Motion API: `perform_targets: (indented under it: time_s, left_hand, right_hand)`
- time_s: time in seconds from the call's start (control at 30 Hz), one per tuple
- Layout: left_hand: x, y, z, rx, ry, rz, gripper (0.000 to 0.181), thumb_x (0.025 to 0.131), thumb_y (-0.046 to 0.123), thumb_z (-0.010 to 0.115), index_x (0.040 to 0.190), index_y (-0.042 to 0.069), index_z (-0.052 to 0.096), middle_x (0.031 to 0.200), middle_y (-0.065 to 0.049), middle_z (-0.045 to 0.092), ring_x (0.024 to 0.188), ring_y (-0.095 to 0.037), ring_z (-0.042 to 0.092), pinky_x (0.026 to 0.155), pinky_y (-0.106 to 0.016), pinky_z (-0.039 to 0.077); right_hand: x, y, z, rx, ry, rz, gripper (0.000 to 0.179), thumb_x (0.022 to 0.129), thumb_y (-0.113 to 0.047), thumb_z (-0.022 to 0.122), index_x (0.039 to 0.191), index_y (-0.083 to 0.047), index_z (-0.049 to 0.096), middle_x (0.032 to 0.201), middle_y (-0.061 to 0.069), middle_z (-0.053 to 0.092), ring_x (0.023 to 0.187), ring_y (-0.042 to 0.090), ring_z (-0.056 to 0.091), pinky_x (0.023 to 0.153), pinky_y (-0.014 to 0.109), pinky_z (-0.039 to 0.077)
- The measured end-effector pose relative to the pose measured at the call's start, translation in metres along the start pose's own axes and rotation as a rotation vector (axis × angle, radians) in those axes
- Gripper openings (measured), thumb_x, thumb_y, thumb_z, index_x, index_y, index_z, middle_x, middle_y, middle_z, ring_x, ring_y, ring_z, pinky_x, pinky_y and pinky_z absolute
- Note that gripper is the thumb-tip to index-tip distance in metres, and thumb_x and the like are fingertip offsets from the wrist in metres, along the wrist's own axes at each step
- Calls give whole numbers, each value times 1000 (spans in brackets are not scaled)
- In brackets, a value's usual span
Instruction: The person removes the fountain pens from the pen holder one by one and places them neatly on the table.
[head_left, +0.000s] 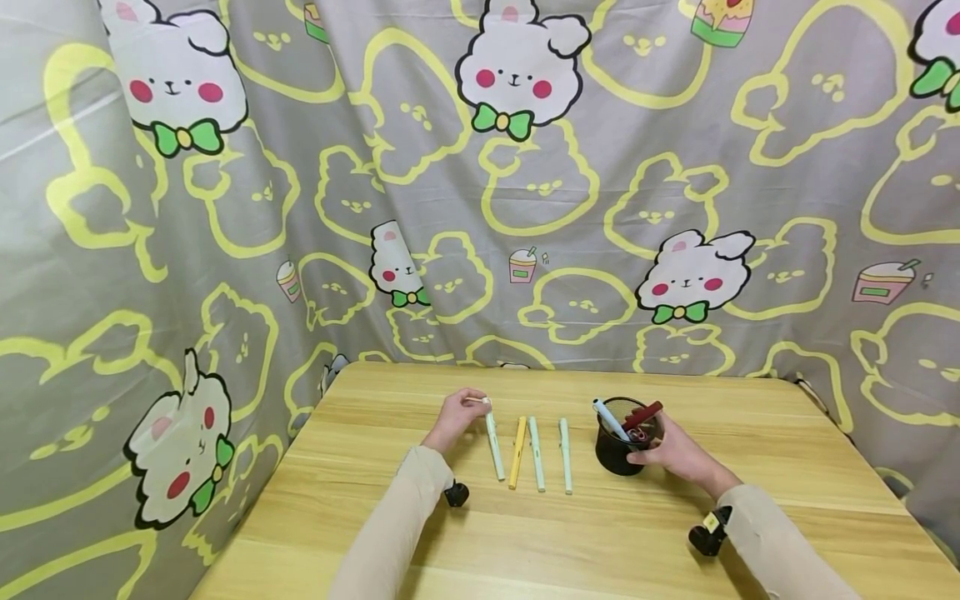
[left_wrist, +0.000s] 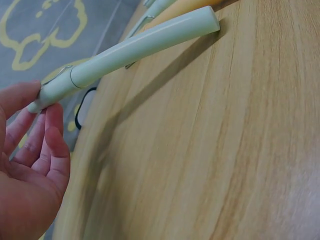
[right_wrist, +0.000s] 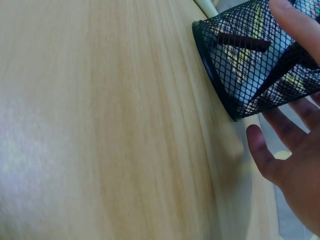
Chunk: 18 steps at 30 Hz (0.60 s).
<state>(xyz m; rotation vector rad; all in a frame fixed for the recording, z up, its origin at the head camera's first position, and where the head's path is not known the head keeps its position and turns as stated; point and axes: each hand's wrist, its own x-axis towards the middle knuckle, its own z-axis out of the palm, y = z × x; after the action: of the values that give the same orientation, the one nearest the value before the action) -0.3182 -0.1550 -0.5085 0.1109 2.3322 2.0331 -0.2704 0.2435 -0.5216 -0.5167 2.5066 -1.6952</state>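
Head view: your left grip (head_left: 459, 416) pinches the leftmost pale-green pen (head_left: 495, 450) by its far end, long axis pointing toward you; your right grip (head_left: 684, 454) holds the mesh cup (head_left: 611, 452), farther right.

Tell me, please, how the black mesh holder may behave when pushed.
The black mesh holder is probably light, its wall being see-through mesh. Its even, round shape suggests stiffness. The light blue pen, leaning inside, might slide if it tilts.

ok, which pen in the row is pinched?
The leftmost pen in the head view, pale green: the left hand pinches its far end. The yellow pen, the pale pen right of it and the rightmost pen are untouched.
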Motion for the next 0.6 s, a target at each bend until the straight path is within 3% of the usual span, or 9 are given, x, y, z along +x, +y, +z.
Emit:
perform_targets:
  time_s: [0.17,0.27,0.43,0.6]
  left_hand:
    - [-1,-1,1,20,-32,0,32,86,9,68,112,-5,58,88,-8,68,85,-35,64,64,-35,49]
    - [-1,-3,3,14,-45,-5,34,86,10,68,114,-6,57,89,-11,68,80,-41,62,57,-34,47]
    - [-1,-6,8,11,-44,-37,32,86,11,69,113,-3,58,86,-7,68,59,-24,57,48,-26,42]
    - [1,-8,11,20,-42,-40,30,84,10,70,111,-2,60,82,-5,68,56,-15,54,46,-23,40]
  right_hand:
    - [-1,-2,0,-13,-1,-9,80,70,-11,84,132,7,37,124,25,50,108,30,54,83,27,45]
    - [-1,-2,0,-16,-2,-17,80,70,-10,84,132,8,37,123,25,51,107,28,55,82,25,45]
    - [-1,-3,0,-4,0,3,78,70,-10,83,132,6,37,122,24,52,106,26,56,82,25,45]
    - [-1,-3,0,6,-7,20,79,71,-11,83,132,5,36,123,24,51,108,29,55,83,27,46]
